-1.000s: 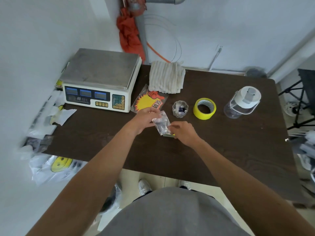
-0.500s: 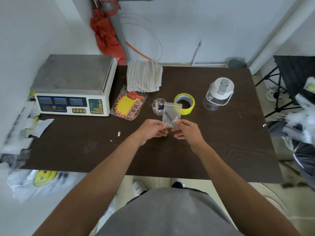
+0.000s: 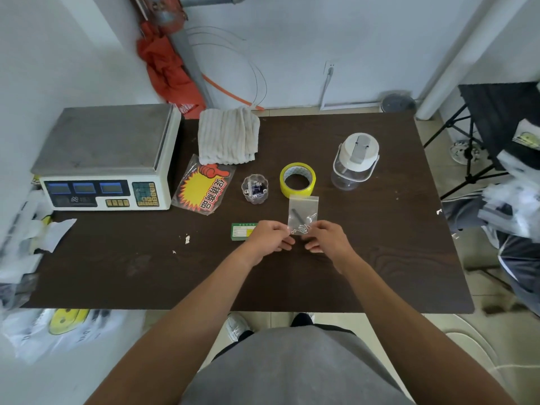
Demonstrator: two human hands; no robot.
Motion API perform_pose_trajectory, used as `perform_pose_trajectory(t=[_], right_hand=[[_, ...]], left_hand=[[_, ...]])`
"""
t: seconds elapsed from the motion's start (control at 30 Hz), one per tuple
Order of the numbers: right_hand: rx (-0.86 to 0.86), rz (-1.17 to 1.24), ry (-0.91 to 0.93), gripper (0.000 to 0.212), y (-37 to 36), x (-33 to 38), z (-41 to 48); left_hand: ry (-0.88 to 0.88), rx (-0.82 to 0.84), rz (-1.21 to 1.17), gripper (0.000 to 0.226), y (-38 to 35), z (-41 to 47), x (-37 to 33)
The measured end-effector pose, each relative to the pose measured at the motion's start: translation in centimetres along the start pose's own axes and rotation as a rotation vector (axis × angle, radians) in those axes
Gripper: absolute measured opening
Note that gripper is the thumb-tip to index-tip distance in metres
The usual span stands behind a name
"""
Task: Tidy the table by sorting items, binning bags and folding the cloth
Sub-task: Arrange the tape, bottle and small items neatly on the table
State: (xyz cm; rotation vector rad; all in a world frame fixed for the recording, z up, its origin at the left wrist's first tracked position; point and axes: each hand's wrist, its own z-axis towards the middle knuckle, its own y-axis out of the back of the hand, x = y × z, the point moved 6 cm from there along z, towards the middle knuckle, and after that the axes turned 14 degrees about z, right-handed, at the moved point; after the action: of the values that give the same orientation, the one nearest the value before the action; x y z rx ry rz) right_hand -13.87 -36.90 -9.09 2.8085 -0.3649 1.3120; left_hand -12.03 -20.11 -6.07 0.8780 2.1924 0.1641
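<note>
The left hand and the right hand are raised over the middle of the dark brown wood-grain table, toward its front edge. Each hand pinches a lower corner of the small clear zip-seal plastic bag between thumb and forefinger, with the other fingers curled under. The bag stands upright between the hands and holds small screws and one dark rod. A flat green printed card lies just beside the left hand, with pale scraps further left. A row crosses the middle of the table:

- a red-and-yellow starburst sign in a clear sleeve
- a small clear round tub
- a yellow roll of tape
- a clear jar with a white lid

The white ribbed cloth lies folded at the far edge, and a white electronic scale occupies the far left corner. Judgement: folding appears complete and sorting is well advanced. Binning the held bag is outstanding, and no bin can be identified. White plastic bags crowd the left edge. The walls are white. A grey pipe draped with orange fabric stands behind the table, and a black stand is to the right.
</note>
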Motion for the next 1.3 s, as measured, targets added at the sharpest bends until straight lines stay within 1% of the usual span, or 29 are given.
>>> perform_pose_trajectory(t=[0.2,0.37,0.47,0.6,0.67,0.77,0.83,0.97,1.13,1.3], right_hand=[[-0.041,-0.055,-0.054,0.014,1.3,-1.2,1.4],[0.01,-0.116,-0.103,0.014,0.7,-1.4,2.4],[0.04,-0.164,-0.113,0.014,0.6,-1.5,2.9],[0.029,-0.326,-0.078,0.014,0.9,-1.3,3.4],[-0.025,-0.477,-0.038,0.015,1.5,-0.8,3.4],[-0.116,-0.654,0.033,0.024,2.2,-0.1,3.4],[-0.115,-0.668,0.033,0.027,2.1,-0.1,3.6],[-0.128,-0.656,0.02,0.024,1.8,0.1,3.5],[-0.172,-0.664,0.054,0.02,0.7,0.8,3.1],[-0.179,-0.636,0.124,0.017,-2.5,2.7,3.0]], left_hand=[[0.097,0.064,0.032,0.025,-1.1,0.0,-0.2],[0.128,0.049,0.013,0.03,-1.0,0.2,-0.7],[0.135,0.037,0.002,0.028,-0.9,0.3,-0.8],[0.143,-0.011,-0.023,0.022,-0.9,0.5,-0.7],[0.148,-0.024,-0.044,0.021,-0.8,0.5,-0.4],[0.151,-0.046,-0.085,0.024,-0.4,0.5,0.3],[0.149,-0.063,-0.112,0.025,0.2,0.6,0.7],[0.122,-0.107,-0.162,0.025,1.9,0.8,1.1],[0.087,-0.171,-0.239,0.023,5.1,0.9,1.8],[0.083,-0.257,-0.274,0.02,8.6,0.9,3.4]])
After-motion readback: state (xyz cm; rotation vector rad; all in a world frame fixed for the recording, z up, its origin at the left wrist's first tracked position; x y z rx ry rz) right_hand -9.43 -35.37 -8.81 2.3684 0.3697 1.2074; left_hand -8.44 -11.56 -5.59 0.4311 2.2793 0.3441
